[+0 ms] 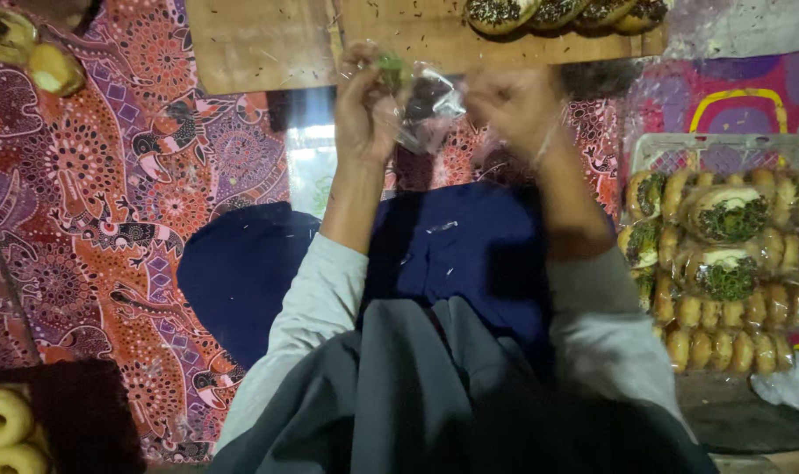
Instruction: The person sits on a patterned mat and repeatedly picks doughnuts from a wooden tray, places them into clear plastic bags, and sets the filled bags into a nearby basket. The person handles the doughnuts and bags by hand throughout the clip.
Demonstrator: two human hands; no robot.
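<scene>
Both hands are raised and pinch a clear bag [426, 110] between them: the left hand [364, 105] grips its left edge, the right hand [514, 105] its right. A dark doughnut shows inside. Just beyond the hands lies a board [268, 44] with topped doughnuts [557, 10]. Right of the right hand, packed doughnuts [724, 254] fill a tray.

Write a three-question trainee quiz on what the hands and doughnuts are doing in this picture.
1. True or false: both hands grip one clear plastic bag.
2. Where are the wrapped doughnuts stacked? A) in the clear tray at the right B) on the wooden board
3. What colour is the topping of the doughnuts on the board?

Key: 1. True: left hand and right hand both pinch it. 2. A. 3. Dark brown.
</scene>
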